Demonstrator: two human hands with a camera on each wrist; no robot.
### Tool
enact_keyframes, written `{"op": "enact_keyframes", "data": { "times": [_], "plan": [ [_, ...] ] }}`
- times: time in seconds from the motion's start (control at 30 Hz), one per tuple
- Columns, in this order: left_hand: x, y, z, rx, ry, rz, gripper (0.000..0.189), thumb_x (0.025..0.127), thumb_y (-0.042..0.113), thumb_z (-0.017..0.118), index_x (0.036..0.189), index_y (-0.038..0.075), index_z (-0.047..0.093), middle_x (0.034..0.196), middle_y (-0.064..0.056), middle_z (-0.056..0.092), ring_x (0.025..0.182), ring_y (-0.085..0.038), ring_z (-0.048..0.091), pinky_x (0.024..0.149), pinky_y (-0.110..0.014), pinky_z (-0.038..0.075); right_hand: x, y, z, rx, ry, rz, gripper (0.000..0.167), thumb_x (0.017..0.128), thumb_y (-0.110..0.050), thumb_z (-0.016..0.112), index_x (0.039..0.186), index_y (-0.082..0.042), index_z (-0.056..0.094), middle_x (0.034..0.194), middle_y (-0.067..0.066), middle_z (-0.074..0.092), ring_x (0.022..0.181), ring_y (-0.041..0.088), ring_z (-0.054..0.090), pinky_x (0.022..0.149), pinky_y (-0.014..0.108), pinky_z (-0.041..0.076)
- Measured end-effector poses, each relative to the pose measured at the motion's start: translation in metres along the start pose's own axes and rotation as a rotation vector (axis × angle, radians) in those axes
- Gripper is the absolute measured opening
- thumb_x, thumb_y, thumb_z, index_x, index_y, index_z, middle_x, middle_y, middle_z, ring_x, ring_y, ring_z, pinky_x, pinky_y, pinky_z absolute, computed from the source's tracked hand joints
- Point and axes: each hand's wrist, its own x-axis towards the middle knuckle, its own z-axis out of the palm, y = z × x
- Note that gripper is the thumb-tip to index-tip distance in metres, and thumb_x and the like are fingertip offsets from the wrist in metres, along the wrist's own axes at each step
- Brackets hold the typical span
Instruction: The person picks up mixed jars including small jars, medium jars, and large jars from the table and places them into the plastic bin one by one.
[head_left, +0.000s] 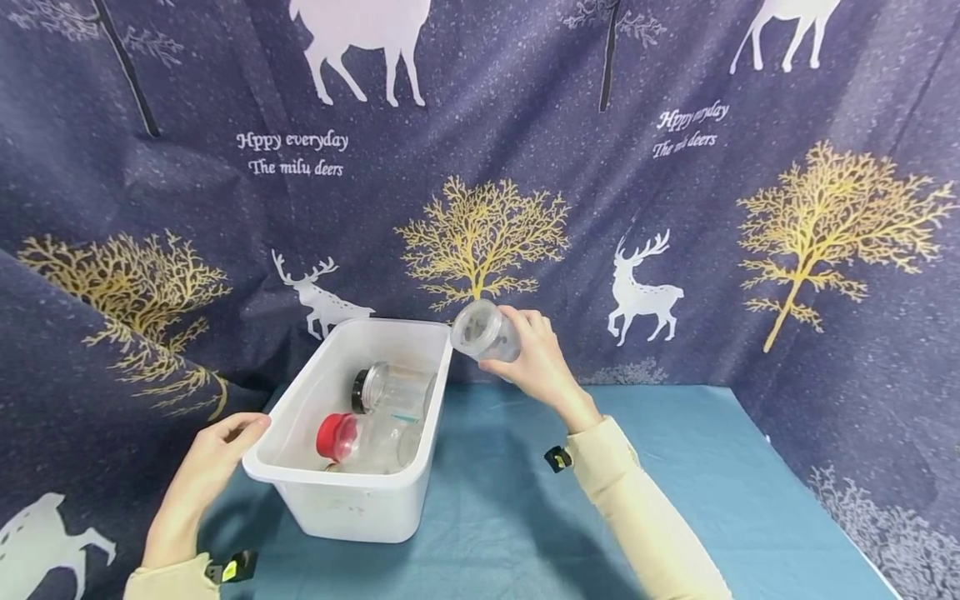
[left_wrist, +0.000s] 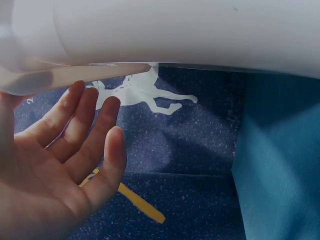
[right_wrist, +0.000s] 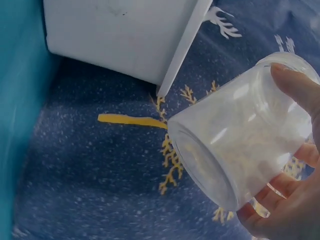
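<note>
My right hand (head_left: 536, 354) grips a clear jar (head_left: 487, 333), tilted, above the table just right of the white bin (head_left: 352, 504). In the right wrist view the thumb lies across the jar's upper end and the other fingers wrap beneath. At the bin's left rim, my left hand (head_left: 213, 458) pinches the edge lightly between thumb and index finger. Its remaining fingers (left_wrist: 85, 155) spread loosely under the rim in the left wrist view, where most of the thumb is hidden. Inside the bin lie a black-lidded clear jar (head_left: 397, 392) and a red-lidded clear bottle (head_left: 375, 437), both on their sides.
A blue cloth (head_left: 660, 425) covers the table under the bin. Close behind it hangs a dark blue curtain (head_left: 525, 125) printed with deer and golden trees, which also runs along both sides.
</note>
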Motion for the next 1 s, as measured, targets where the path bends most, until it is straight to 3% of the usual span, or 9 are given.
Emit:
{"op": "enact_keyframes", "data": {
  "times": [0.37, 0.7, 1.0],
  "plan": [
    [0.001, -0.002, 0.000, -0.009, 0.004, -0.002, 0.053, 0.101, 0.041, 0.052, 0.125, -0.004, 0.061, 0.117, -0.021, 0.063, 0.085, 0.003, 0.055, 0.069, -0.019, 0.045, 0.026, -0.020, 0.014, -0.168, -0.118, -0.069, 0.087, 0.078, -0.048, 0.081, 0.148, -0.016, 0.041, 0.127, 0.012, 0.048, 0.113, 0.030, 0.044, 0.090, 0.049, 0.037],
    [0.001, 0.000, 0.000, 0.000, 0.000, -0.001, 0.053, 0.101, 0.041, 0.052, 0.124, -0.006, 0.060, 0.114, -0.022, 0.064, 0.083, 0.003, 0.055, 0.068, -0.020, 0.045, 0.056, -0.042, 0.029, -0.263, -0.159, -0.111, 0.087, 0.078, -0.050, 0.080, 0.149, -0.020, 0.038, 0.133, 0.011, 0.045, 0.120, 0.028, 0.040, 0.089, 0.046, 0.035],
    [0.002, -0.001, 0.001, 0.002, 0.007, -0.019, 0.052, 0.101, 0.042, 0.053, 0.125, -0.004, 0.061, 0.113, -0.019, 0.065, 0.082, 0.002, 0.056, 0.068, -0.019, 0.045, 0.074, -0.059, 0.055, -0.352, -0.229, -0.135, 0.089, 0.079, -0.052, 0.077, 0.150, -0.022, 0.034, 0.134, 0.010, 0.042, 0.118, 0.027, 0.038, 0.090, 0.044, 0.033]
  ]
}}
